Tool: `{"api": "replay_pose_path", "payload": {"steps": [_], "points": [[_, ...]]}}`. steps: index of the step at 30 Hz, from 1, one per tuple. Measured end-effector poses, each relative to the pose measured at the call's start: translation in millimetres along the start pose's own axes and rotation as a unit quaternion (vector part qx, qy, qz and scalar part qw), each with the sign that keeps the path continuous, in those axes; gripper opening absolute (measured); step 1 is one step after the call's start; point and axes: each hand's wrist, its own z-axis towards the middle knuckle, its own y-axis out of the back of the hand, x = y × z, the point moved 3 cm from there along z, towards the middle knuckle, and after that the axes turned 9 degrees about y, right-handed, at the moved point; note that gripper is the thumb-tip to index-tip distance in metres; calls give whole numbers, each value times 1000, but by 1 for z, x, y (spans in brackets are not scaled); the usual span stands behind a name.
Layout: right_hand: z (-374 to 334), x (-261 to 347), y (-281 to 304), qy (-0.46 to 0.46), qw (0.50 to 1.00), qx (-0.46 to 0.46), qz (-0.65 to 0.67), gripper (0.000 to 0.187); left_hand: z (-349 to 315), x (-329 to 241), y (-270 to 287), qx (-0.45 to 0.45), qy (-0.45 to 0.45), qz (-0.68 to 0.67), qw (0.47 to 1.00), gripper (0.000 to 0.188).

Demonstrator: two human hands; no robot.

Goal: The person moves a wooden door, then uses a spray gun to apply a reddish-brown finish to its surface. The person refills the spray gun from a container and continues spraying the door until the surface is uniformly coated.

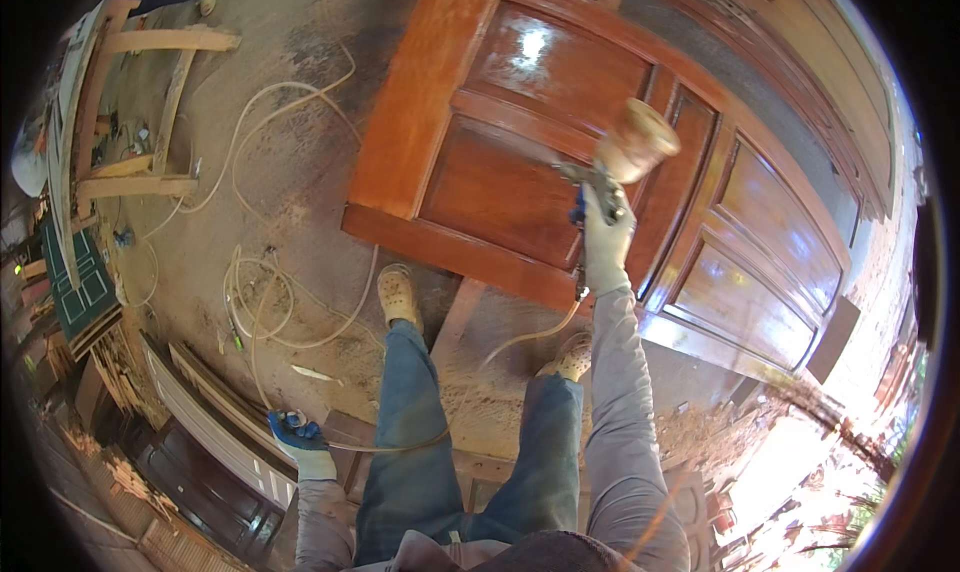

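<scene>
My right hand [606,242], in a white glove with blue on it, is wrapped round the handle of a spray gun [600,184]. A cup [640,140] smeared with paint sits on top of the gun, slightly blurred. The gun is held above a reddish-brown panelled wooden door [400,112], its nozzle facing left across the panels. A pale air hose [540,330] runs down from the gun's handle. Low on the left, my left hand [300,445], in a blue and white glove, is closed round a length of the same kind of hose, away from the door.
Loops of hose [262,342] lie on the dusty floor to my left. Beyond them stands a wooden trestle [135,187] near a dark green panelled door [78,275]. More boards and a dark door [200,482] lean at the lower left. A second glossy brown door [750,292] adjoins on the right.
</scene>
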Motion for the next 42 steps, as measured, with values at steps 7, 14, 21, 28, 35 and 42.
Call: {"api": "replay_pose_path", "payload": {"steps": [7,14,21,28,35,42], "points": [[-22,5,52,101,948,-197,-228,38,14,-1,7,-38,40,-38,998,20],[-13,31,-36,70,982,29,-170,39,13,-7,10,-63,52,-104,991,21],[-65,66,-179,45,908,402,-107,40,3,-25,20,-45,39,-115,992,22],[-7,60,-274,91,868,418,-252,34,37,-13,-5,-42,70,-66,995,27],[165,94,-338,386,746,116,-530,41,62,55,-46,-2,83,32,996,31],[147,92,-339,340,691,175,-613,39,64,69,-50,166,46,269,948,26]]}}
